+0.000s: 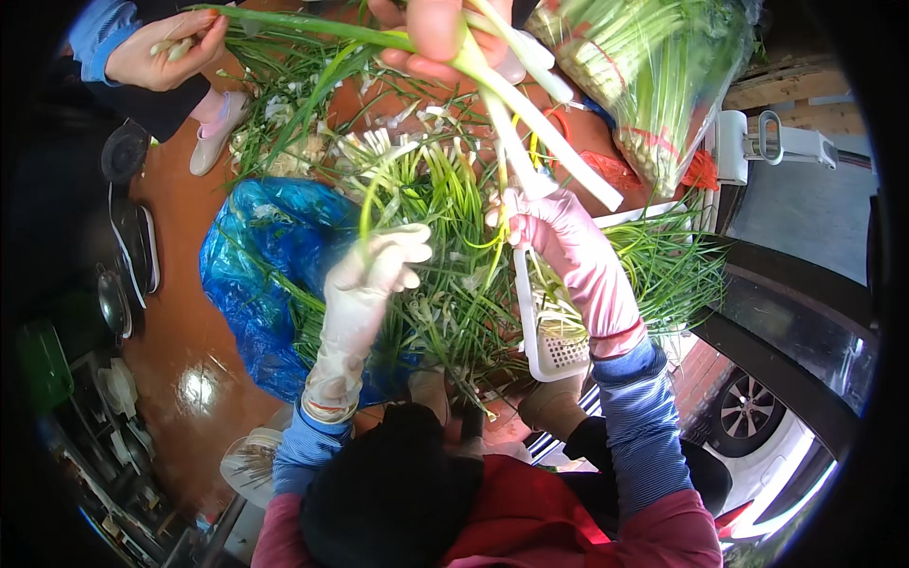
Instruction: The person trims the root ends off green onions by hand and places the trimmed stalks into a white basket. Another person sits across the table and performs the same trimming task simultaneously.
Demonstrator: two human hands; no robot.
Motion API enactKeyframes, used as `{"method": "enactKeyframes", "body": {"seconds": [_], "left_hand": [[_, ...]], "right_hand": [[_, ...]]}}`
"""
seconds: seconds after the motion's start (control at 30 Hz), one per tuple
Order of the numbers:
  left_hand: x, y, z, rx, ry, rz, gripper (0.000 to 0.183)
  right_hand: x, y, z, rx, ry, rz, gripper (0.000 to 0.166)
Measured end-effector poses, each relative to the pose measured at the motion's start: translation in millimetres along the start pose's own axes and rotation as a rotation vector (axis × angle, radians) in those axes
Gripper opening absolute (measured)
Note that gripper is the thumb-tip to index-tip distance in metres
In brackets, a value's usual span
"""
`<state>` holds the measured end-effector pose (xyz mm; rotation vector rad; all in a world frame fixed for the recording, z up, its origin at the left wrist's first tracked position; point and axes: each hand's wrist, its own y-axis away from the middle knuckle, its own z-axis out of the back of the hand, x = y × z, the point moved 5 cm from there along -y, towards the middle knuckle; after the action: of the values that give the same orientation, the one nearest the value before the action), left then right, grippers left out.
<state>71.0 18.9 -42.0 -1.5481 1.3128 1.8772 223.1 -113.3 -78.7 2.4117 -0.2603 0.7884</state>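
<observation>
Before me, my left hand, in a cream glove, has its fingers curled over a heap of green onion leaves; a blurred yellow-green leaf meets it, and whether it is held I cannot tell. My right hand, in a pink glove, pinches a thin green onion with yellowing leaves. Close to the camera, another person's bare hand holds thick white-stemmed green onions. That person's other hand holds small pale pieces at the left. Trimmed green onions lie in the middle.
A blue plastic bag lies left of the heap. Below my right hand is a white perforated basket with green onions. Banded bunches in clear plastic stand at the upper right. A co-worker's pale shoe rests on the brown floor.
</observation>
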Motion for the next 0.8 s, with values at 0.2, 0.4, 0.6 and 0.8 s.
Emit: {"method": "enactKeyframes", "body": {"seconds": [0.2,0.4,0.6,0.8], "left_hand": [[15.5,3.8,-30.5,0.134,0.091,0.115,0.020],[25.1,2.5,-37.9,0.095,0.141,0.264,0.021],[36.5,-2.9,-25.5,0.031,0.144,0.232,0.015],[40.0,3.7,-31.7,-0.007,0.143,0.229,0.014]], "right_hand": [[-31.5,1.3,-4.9,-0.110,-0.168,-0.084,0.019],[-39.9,3.6,-12.7,-0.344,0.241,0.059,0.023],[-39.4,5.0,-17.4,-0.237,0.309,0.083,0.016],[-48.4,0.5,-20.9,-0.318,0.595,0.126,0.015]]}}
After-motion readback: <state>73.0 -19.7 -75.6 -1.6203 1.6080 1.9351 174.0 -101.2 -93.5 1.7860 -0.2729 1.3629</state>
